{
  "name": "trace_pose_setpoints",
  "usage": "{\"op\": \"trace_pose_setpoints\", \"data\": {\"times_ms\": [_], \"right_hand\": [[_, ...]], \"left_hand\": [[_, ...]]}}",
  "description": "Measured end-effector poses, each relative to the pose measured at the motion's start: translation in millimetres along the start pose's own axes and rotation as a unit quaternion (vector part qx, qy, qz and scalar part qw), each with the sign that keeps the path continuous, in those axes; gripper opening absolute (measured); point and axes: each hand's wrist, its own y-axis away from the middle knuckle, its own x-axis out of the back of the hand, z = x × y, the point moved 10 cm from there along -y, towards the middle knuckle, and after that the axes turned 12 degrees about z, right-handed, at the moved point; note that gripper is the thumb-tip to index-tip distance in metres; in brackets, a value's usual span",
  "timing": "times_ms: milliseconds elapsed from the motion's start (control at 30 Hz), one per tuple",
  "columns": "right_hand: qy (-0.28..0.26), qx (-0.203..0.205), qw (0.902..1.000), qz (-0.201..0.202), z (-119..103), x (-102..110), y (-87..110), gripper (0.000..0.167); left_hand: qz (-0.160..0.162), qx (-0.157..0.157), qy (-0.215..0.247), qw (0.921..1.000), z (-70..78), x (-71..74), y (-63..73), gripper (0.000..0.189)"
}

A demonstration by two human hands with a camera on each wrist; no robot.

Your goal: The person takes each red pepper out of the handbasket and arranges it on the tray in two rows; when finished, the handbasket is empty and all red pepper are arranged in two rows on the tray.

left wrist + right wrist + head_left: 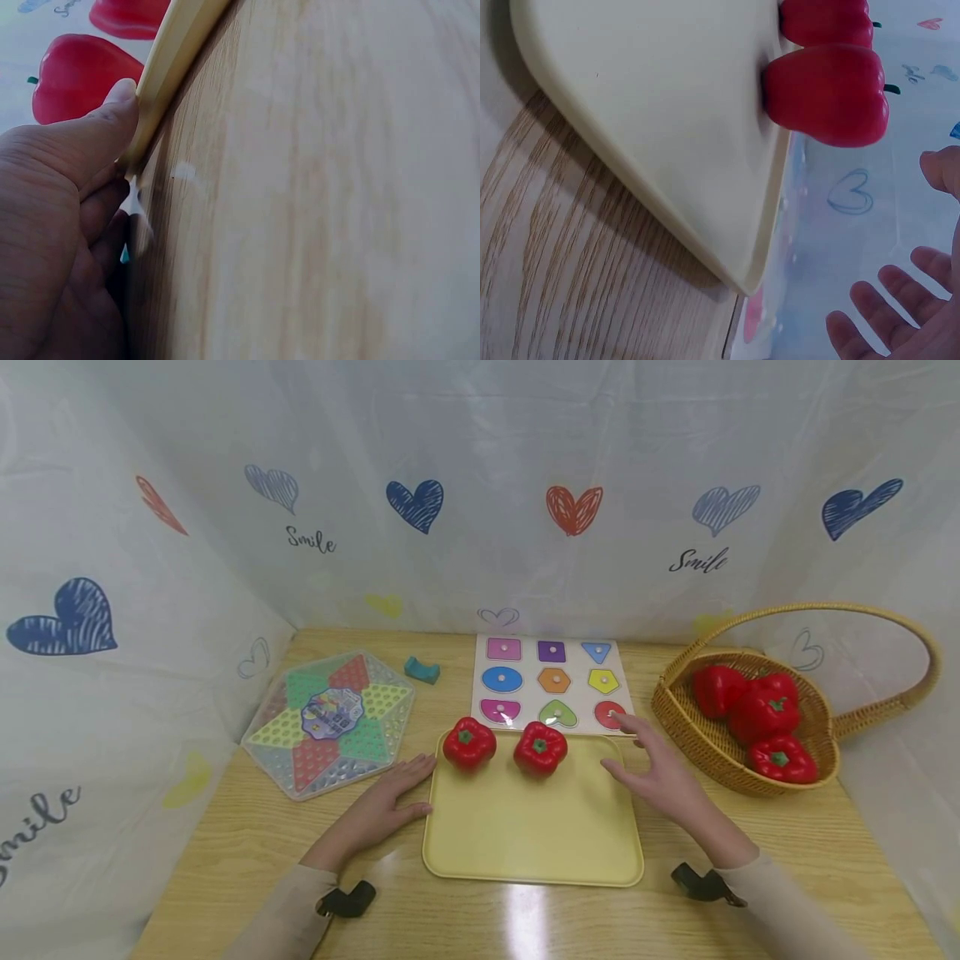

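Note:
Two red bell peppers, one on the left (469, 744) and one to its right (541, 749), stand upright along the far side of a yellow tray (532, 835). My left hand (382, 806) rests at the tray's left edge, fingers fairly straight, with the thumb touching the rim in the left wrist view. Above the tray's right edge, my right hand (663, 772) is held with fingers spread and nothing in them. In the right wrist view its fingers (885, 311) are apart from the pepper (825, 94).
A wicker basket (705, 739) with several red peppers (765, 710) stands at the right. Behind the tray lies a shape puzzle board (528, 672). On the left are a hexagonal Chinese checkers board (300, 768) and a small teal block (422, 671). A white curtain hangs behind.

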Motion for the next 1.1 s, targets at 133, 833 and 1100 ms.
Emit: {"op": "trace_pose_setpoints", "data": {"times_ms": [133, 833, 1100], "right_hand": [[0.024, 0.009, 0.9993, 0.027, 3.4, 17.8, 1.5, 0.065], [0.117, -0.014, 0.9872, 0.108, 43.4, 111.0, 10.2, 0.057], [0.135, -0.059, 0.9775, 0.151, 71.5, 140.5, 13.6, 0.054]], "left_hand": [[0.000, 0.000, 0.000, 1.0000, 0.5, 0.2, 0.0, 0.071], [-0.003, 0.012, -0.004, 0.9999, 0.6, 0.8, 0.8, 0.070], [-0.003, 0.013, -0.004, 0.9999, -2.0, -0.6, 1.1, 0.071]]}}
